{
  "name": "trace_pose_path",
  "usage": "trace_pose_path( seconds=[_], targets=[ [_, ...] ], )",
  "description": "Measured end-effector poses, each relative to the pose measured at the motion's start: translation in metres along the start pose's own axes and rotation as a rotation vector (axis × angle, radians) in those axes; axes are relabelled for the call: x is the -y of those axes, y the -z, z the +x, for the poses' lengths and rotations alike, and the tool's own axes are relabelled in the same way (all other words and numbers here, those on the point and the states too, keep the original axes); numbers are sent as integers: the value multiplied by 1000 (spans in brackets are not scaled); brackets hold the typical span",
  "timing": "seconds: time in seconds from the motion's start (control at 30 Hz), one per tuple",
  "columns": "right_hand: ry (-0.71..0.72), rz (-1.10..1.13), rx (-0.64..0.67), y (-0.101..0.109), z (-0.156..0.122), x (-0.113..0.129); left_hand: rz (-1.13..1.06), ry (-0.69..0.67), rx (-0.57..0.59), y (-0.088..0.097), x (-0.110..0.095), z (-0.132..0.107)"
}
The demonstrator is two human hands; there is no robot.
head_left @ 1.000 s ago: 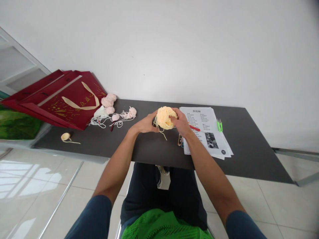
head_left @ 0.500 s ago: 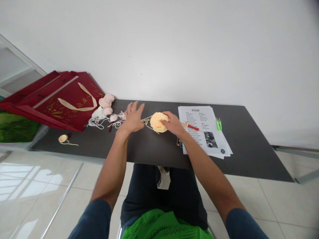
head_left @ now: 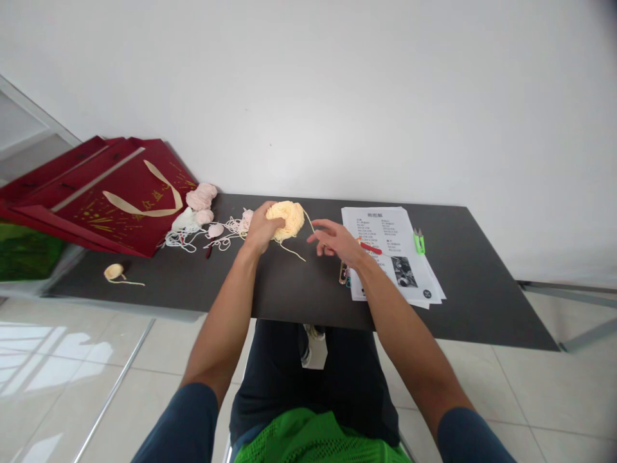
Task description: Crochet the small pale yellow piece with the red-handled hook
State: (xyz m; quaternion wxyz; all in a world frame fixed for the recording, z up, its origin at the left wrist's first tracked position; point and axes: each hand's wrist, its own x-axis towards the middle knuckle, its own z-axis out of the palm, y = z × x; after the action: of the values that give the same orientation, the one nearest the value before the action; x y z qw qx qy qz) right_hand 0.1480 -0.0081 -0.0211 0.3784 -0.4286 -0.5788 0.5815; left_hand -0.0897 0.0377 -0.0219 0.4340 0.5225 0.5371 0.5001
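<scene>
My left hand is wrapped round the left side of a pale yellow ball of yarn, just over the dark table. From the ball's upper right a yarn strand runs down to the fingers of my right hand, where it appears to be caught; the exact grip is hard to see. Its other fingers are loosely bent and spread. A loose yarn tail hangs from under the ball onto the table.
Printed sheets lie at right, with a red-handled crochet hook and green snips on them. Pink yarn balls and tangled white yarn sit left by a red gift bag. A small cream crocheted piece lies far left.
The yellow yarn ball has passed from my right hand to my left and shifted left. My right hand has let go of the ball and is now at its strand.
</scene>
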Motion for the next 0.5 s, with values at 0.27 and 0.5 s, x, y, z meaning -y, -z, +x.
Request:
trace_pose_path(
  seconds=[0.27, 0.5],
  targets=[
    [126, -252, -648, 13, 13, -13, 8, 31, -275, 13, 17, 5],
    [220, -619, -840, 7, 9, -8, -165, 101, -265, 8, 14, 3]
  ],
)
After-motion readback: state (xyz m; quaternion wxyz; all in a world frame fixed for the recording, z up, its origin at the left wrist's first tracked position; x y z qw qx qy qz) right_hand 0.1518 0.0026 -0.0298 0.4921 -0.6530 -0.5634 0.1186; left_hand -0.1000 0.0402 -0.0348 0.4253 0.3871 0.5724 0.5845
